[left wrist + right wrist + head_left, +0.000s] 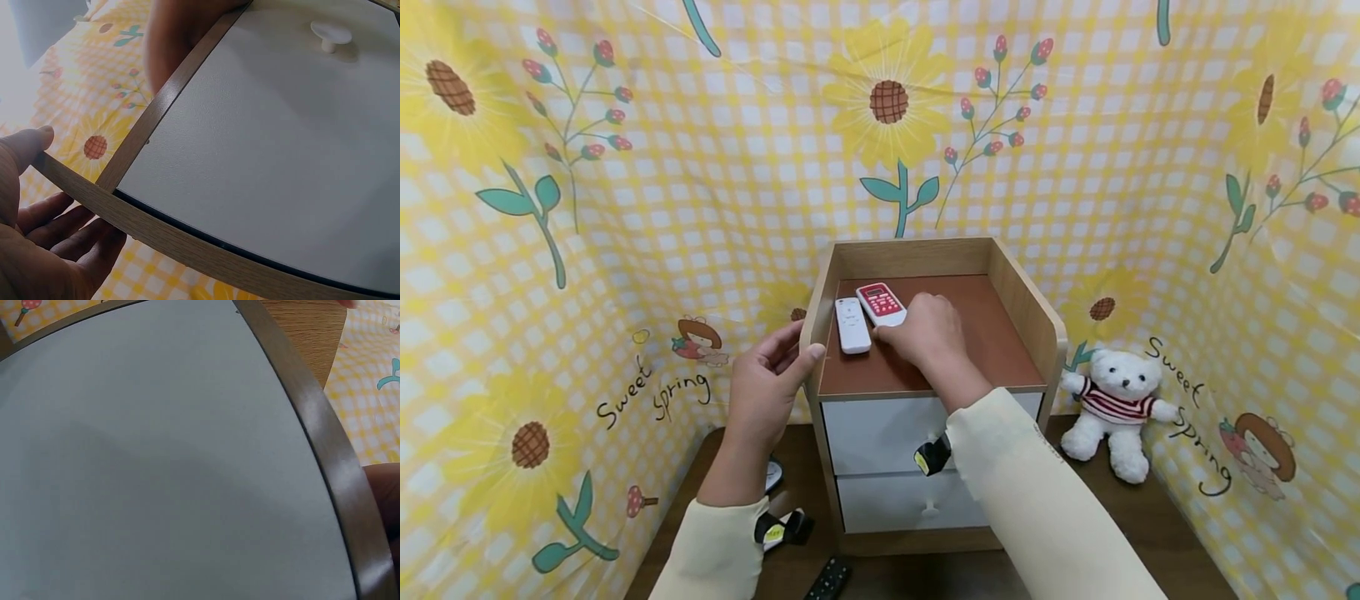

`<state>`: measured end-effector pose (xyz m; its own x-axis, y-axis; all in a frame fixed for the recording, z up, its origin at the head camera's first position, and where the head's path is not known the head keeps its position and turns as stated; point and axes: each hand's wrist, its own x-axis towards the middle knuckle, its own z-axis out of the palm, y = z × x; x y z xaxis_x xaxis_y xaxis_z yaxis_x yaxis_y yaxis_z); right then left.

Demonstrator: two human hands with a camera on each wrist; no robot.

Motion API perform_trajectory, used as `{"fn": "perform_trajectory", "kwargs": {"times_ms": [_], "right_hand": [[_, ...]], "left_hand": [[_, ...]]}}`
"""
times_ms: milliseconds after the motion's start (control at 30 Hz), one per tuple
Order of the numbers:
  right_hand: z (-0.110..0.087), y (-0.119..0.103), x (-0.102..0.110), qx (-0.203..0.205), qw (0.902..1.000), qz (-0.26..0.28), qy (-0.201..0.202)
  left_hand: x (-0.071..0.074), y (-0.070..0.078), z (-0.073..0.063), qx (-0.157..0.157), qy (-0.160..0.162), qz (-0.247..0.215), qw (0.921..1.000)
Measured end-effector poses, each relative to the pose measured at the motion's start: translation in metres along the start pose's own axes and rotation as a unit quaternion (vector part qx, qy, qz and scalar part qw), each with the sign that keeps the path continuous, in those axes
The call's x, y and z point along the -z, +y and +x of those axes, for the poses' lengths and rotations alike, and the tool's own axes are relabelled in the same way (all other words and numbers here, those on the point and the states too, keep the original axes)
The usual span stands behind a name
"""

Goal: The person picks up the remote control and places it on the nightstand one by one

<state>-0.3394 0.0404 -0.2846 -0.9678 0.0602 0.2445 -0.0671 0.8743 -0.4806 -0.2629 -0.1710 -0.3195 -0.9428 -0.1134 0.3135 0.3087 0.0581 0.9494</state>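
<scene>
A small wooden cabinet [1026, 325] with white drawer fronts [250, 144] stands in the middle of the head view. My left hand [765, 387] grips its left side panel, thumb on the inner side and fingers outside. On the brown top lies a white remote control [852, 325]. Beside it is a red-and-white remote control [880, 302] with a small display. My right hand [931, 332] holds the near end of this red-and-white remote, covering that end. In the right wrist view the drawer front [169, 456] fills most of the frame.
A white teddy bear [1120, 400] in a striped top sits right of the cabinet. A black remote [829, 578] lies on the dark table in front. A white object [773, 473] is partly hidden behind my left forearm. Patterned cloth [737, 167] surrounds the table.
</scene>
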Motion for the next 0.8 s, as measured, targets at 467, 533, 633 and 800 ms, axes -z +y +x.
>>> {"fn": "perform_trajectory", "kwargs": {"times_ms": [467,533,633,800], "right_hand": [[0.0,0.002,0.0,0.016,0.9992,-0.034,-0.014],[-0.004,0.004,0.004,0.022,0.9985,-0.043,-0.027],[-0.014,0.009,0.012,0.039,0.9965,-0.056,-0.05],[-0.043,0.026,0.037,0.111,0.9937,-0.007,-0.016]], "left_hand": [[0.0,0.001,0.0,0.003,0.004,0.001,1.0],[0.0,0.001,0.0,0.003,0.002,0.006,1.0],[0.0,0.001,0.0,0.005,-0.002,0.01,0.9999],[0.001,0.002,0.0,0.005,-0.001,0.011,0.9999]]}}
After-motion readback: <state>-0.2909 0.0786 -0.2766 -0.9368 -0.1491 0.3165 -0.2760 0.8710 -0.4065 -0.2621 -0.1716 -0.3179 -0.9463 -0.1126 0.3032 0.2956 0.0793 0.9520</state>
